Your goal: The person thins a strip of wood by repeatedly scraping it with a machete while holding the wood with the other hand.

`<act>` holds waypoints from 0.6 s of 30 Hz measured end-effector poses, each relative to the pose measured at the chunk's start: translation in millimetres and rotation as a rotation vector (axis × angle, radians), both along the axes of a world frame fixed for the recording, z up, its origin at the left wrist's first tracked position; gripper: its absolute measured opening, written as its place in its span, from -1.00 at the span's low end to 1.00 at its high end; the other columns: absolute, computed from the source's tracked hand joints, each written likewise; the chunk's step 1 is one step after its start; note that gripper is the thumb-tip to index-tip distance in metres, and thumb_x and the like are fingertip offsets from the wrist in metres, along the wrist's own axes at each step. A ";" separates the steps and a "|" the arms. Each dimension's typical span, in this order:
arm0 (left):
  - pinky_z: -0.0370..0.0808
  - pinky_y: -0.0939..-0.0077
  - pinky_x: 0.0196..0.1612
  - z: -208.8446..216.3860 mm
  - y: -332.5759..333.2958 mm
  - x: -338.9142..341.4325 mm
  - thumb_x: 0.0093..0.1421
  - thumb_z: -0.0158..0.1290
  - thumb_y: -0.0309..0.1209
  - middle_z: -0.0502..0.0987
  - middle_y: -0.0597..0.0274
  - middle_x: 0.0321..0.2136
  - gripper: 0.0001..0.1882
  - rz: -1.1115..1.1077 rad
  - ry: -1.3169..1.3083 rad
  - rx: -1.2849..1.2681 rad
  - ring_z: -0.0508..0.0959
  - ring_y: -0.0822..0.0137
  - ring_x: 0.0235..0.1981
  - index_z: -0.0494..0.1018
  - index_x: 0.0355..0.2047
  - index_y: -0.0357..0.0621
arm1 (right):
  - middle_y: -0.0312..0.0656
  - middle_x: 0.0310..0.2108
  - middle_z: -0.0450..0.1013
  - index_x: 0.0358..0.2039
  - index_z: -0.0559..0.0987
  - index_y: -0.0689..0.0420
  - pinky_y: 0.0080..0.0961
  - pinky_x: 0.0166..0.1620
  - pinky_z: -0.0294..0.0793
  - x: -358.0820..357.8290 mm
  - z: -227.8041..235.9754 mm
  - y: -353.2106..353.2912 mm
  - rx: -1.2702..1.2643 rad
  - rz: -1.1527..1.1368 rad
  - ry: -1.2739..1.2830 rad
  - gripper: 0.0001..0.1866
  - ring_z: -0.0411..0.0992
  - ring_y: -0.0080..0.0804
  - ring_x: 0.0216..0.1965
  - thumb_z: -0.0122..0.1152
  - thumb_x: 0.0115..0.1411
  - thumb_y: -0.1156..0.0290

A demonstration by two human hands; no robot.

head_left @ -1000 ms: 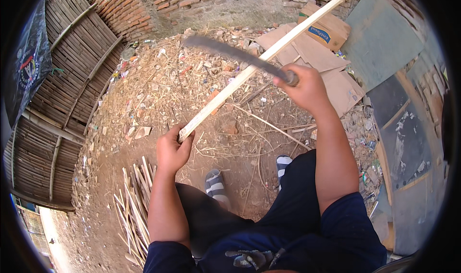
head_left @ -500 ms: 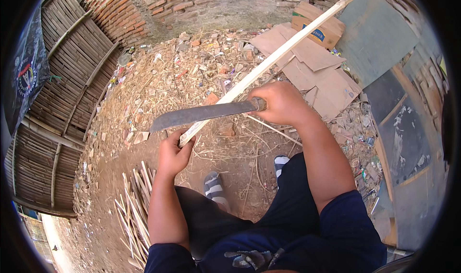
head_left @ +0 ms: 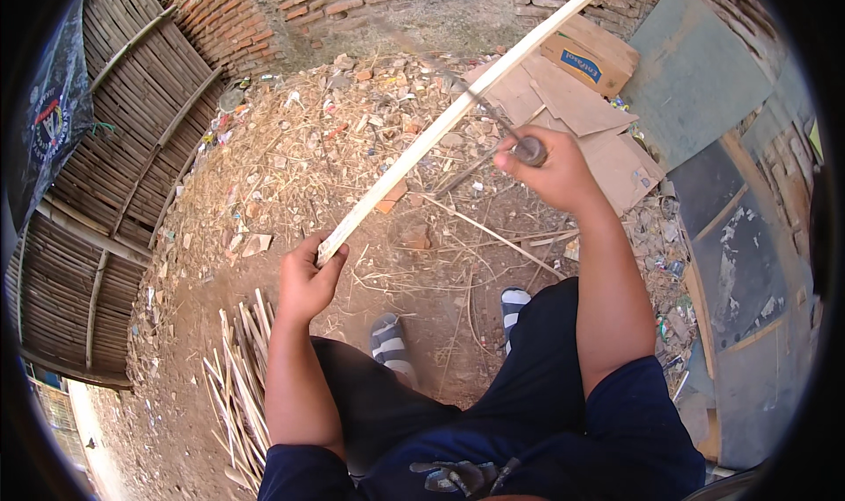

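Observation:
My left hand is closed round the near end of a long pale wooden strip, which slants up and away to the right. My right hand grips the dark handle of a machete. Its blade is seen nearly edge-on and smeared by motion, pointing up and to the left across the strip's far half. I cannot tell whether the edge touches the wood.
To my left lies a bundle of split sticks. Rubble and dry straw cover the ground, with a thin stick ahead. Flattened cardboard, a carton and boards lie right. A bamboo panel stands left; a brick wall runs behind.
The machete has swung from lying crosswise near my left hand to further out along the strip. My right hand has moved right. The strip and my left hand have shifted slightly left.

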State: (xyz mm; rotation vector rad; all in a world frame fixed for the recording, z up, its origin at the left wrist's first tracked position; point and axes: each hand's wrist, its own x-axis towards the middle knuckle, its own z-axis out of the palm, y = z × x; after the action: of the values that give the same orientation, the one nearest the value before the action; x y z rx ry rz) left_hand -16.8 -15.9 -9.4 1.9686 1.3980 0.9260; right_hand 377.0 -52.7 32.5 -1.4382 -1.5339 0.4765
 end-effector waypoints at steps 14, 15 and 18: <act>0.44 0.54 -0.42 -0.9 0.0 -1.9 0.33 0.26 -0.35 0.62 0.27 -0.48 -0.69 0.040 -0.046 -0.021 0.47 0.58 -0.48 0.62 0.01 -0.26 | -0.29 -0.51 0.59 -0.20 0.72 0.15 -0.47 -0.29 0.47 -12.2 5.8 0.0 -0.042 -0.045 -0.135 -0.63 0.52 -0.55 -0.42 0.57 0.19 0.12; 0.42 0.54 -0.45 1.8 -0.6 -0.5 0.32 0.27 -0.35 0.61 0.26 -0.50 -0.69 0.064 -0.064 -0.035 0.45 0.59 -0.52 0.62 0.00 -0.26 | -0.17 -0.57 0.57 -0.16 0.71 0.16 -0.37 -0.33 0.49 -7.1 -0.6 3.9 0.081 -0.107 -0.100 -0.52 0.56 -0.43 -0.48 0.53 0.18 -0.03; 0.36 0.54 -0.53 6.6 -5.1 1.4 0.26 0.30 -0.34 0.51 0.26 -0.62 -0.68 0.130 0.052 0.154 0.39 0.57 -0.62 0.65 -0.03 -0.23 | -0.19 -0.57 0.57 -0.16 0.71 0.17 -0.40 -0.35 0.48 -3.3 1.3 3.7 0.149 -0.202 -0.030 -0.55 0.55 -0.44 -0.49 0.52 0.21 0.02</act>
State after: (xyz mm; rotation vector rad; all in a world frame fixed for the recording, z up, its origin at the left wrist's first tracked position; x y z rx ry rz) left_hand -15.5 -21.0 -2.7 2.0468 1.5398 1.0764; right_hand 373.7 -49.0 33.8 -1.4696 -1.3985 0.2161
